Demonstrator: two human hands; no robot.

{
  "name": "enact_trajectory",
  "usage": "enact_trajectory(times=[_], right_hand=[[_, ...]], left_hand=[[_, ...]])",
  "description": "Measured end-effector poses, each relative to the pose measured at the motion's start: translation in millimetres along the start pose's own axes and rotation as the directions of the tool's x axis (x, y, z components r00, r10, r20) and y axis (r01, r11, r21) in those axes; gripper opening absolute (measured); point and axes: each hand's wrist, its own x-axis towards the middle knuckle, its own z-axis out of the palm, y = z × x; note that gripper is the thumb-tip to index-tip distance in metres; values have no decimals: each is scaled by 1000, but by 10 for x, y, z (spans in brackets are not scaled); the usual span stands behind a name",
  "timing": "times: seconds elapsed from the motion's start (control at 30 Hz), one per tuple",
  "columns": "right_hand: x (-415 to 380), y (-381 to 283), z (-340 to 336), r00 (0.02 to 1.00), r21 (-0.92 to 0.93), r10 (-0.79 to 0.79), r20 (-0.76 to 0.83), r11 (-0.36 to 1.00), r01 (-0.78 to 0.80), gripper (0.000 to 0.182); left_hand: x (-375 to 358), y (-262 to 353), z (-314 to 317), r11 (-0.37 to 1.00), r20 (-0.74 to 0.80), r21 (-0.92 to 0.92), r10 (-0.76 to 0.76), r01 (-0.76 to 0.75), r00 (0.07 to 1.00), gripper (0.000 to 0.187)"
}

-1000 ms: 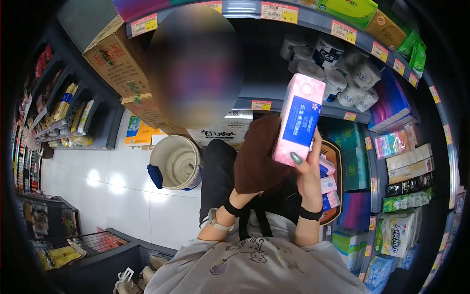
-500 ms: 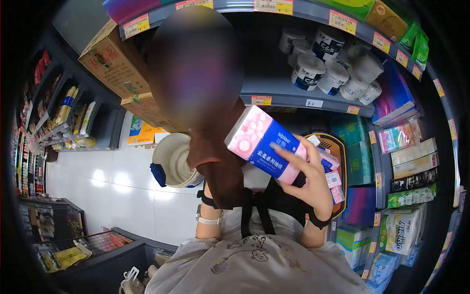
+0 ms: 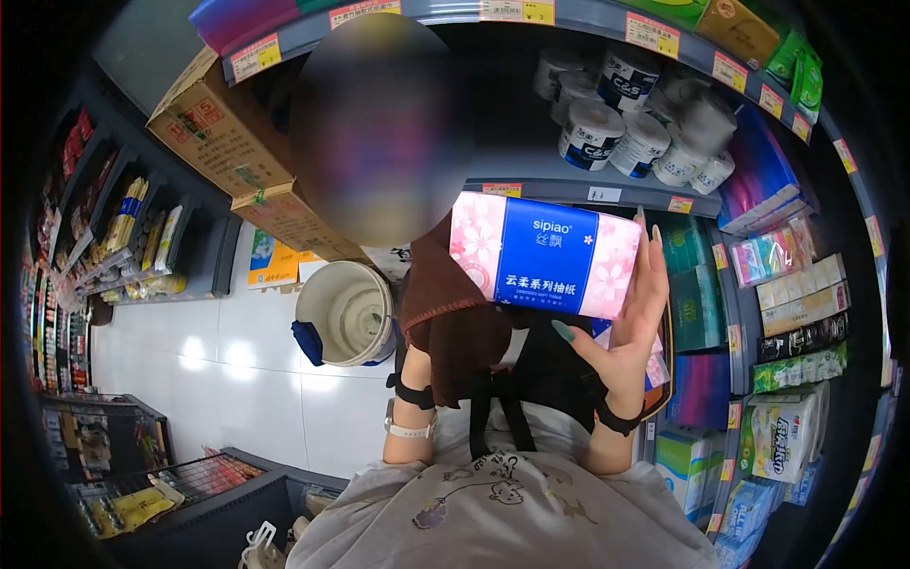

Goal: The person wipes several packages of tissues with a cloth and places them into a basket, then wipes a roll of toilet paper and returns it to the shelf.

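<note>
A pink and blue pack of tissues with cherry blossoms on it is held up in front of me, its printed face toward me. My right hand grips its right end, thumb along the lower edge and fingers behind and above. A brown cloth covers my left hand, so those fingers are hidden; the cloth is bunched up and hangs down over the wrist. Its upper part meets the left side of the pack. Partly behind my right hand is a basket with more pink and blue packs.
A white bucket stands on the tiled floor at left, near stacked cardboard boxes. Toilet rolls sit on the shelf ahead. Packaged goods line the right shelves. A blurred patch hides part of the upper middle.
The tissue pack has turned from a tilt to nearly level, and my right hand has shifted to its right end. The brown cloth has moved slightly right and bunched up.
</note>
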Motion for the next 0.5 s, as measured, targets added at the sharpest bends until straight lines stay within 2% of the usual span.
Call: enact_trajectory(times=[0.13,0.3,0.5], right_hand=[[-6,-40,62,1000,-37,-7,-2,999,7,99],[-40,-1,79,1000,69,-19,23,997,17,99],[-38,41,86,994,5,-100,39,995,100,94]], left_hand=[[-51,115,36,999,-65,7,51,-51,997,37],[-103,194,44,997,-119,-2,74,-74,990,38],[-155,237,32,997,-167,-8,78,-81,983,38]])
